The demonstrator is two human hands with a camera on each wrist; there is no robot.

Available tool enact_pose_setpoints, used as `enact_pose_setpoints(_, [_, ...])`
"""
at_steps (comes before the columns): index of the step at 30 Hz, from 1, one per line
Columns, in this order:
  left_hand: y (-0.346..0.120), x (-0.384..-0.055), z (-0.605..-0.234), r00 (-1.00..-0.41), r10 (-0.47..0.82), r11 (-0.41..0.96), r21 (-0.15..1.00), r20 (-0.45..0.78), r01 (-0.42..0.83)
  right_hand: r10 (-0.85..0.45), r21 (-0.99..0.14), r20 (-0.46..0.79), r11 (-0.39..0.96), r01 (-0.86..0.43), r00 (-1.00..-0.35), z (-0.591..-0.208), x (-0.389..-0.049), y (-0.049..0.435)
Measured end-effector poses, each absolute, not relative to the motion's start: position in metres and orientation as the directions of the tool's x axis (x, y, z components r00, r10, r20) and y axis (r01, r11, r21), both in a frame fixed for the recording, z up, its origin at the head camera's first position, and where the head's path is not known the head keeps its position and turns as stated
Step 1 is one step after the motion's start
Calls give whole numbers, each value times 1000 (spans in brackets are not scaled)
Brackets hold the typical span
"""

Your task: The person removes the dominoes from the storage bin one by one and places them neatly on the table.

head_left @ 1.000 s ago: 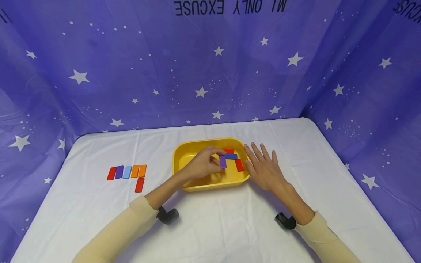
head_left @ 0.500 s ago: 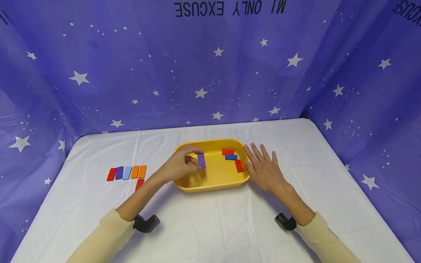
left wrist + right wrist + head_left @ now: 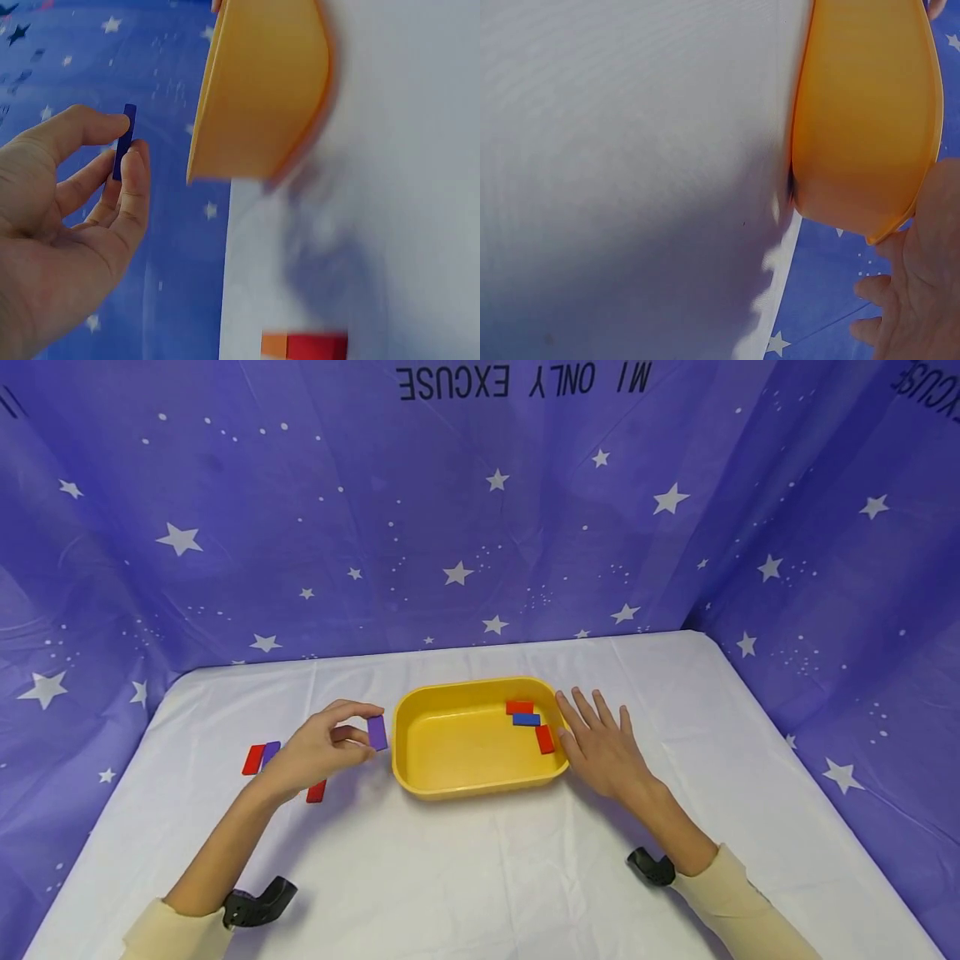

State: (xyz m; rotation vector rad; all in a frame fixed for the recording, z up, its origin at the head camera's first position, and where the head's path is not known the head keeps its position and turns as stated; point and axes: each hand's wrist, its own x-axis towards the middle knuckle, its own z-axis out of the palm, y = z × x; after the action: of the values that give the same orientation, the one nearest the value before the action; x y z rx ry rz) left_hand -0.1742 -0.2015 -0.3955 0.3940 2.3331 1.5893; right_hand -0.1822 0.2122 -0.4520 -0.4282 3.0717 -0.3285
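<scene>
- Your left hand (image 3: 318, 747) holds a purple tile (image 3: 377, 732) in a narrow pinch, thumb on one edge and fingertips on the other; the tile is off the table, just left of the yellow tub (image 3: 442, 747).
- Your right hand (image 3: 603, 752) lies at the right end of the tub with its fingers spread wide, the thumb side touching the rim; you grip no tile with it.
- Inside the tub, towards its right end, you have three tiles: a back red tile (image 3: 519, 707), a blue tile (image 3: 527, 720) just in front of it, and a front red tile (image 3: 545, 740) set at an angle nearer you.
- Well to the left of the tub lie an outer red tile (image 3: 253, 760) and, beside it, a second purple tile (image 3: 272, 753) that your hand partly covers.
- A near red tile (image 3: 316, 792) lies left of the tub too, closer to you; your left wrist view shows part of an orange tile (image 3: 274, 346) next to a red one.
- Behind the tub hangs a star-printed purple curtain (image 3: 450, 527); under it spreads a white tablecloth (image 3: 480, 877).
</scene>
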Motion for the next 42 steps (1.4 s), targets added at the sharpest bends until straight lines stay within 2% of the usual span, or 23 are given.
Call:
enact_pose_setpoints(16, [-283, -140, -418, -960, 263, 482, 875, -93, 47, -270, -195, 4, 944, -265, -963, -451, -182, 211])
enact_pose_setpoints(23, [-308, -132, -440, -956, 274, 457, 889, -100, 38, -270, -195, 6, 944, -266, -963, -451, -182, 211])
enact_pose_setpoints(31, [-316, -130, -461, -953, 295, 435, 897, -60, 78, -271, -208, 3, 942, -265, -963, -451, -182, 211])
enact_pose_setpoints(42, [-314, -134, -465, -946, 324, 452, 883, -30, 127, -269, -204, 5, 943, -264, -963, -451, -182, 211])
